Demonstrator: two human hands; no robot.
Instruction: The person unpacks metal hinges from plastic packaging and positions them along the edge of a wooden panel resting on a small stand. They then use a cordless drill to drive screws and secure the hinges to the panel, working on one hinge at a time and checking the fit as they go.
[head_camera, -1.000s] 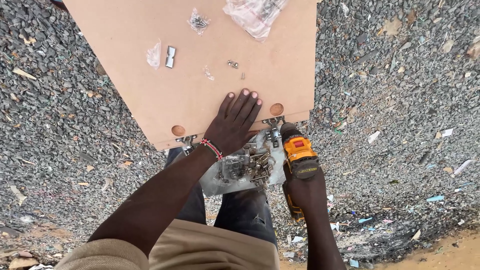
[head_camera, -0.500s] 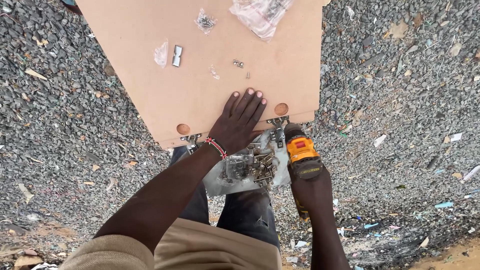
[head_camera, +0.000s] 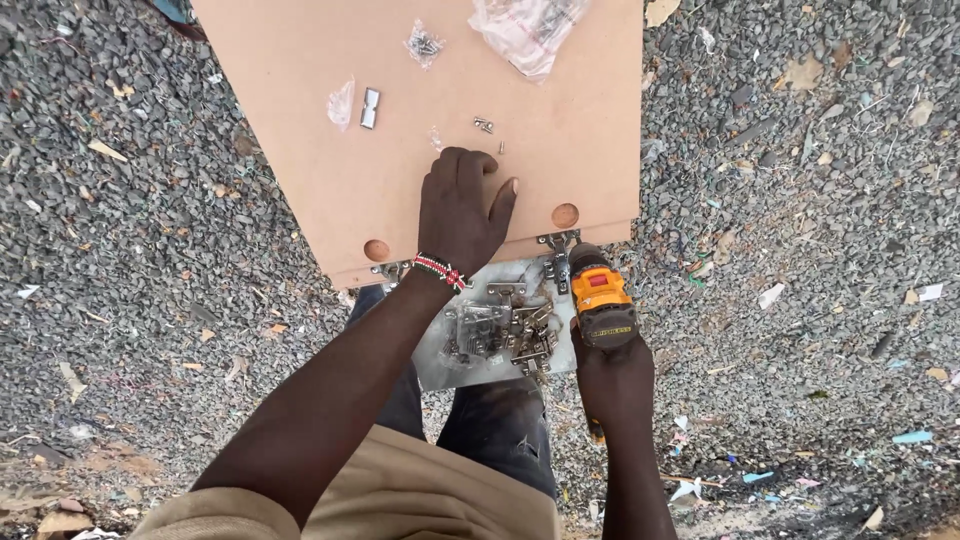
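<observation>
Drill (head_camera: 601, 300) in right hand (head_camera: 612, 385), below board (head_camera: 300, 150)

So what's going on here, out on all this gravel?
A person works over a tan board lying on gravel. The left hand rests on the board, fingers curled near some loose screws. The right hand grips a yellow cordless drill, its nose at a metal hinge on the board's near edge. A clear bag of hinges lies on the person's lap.
</observation>
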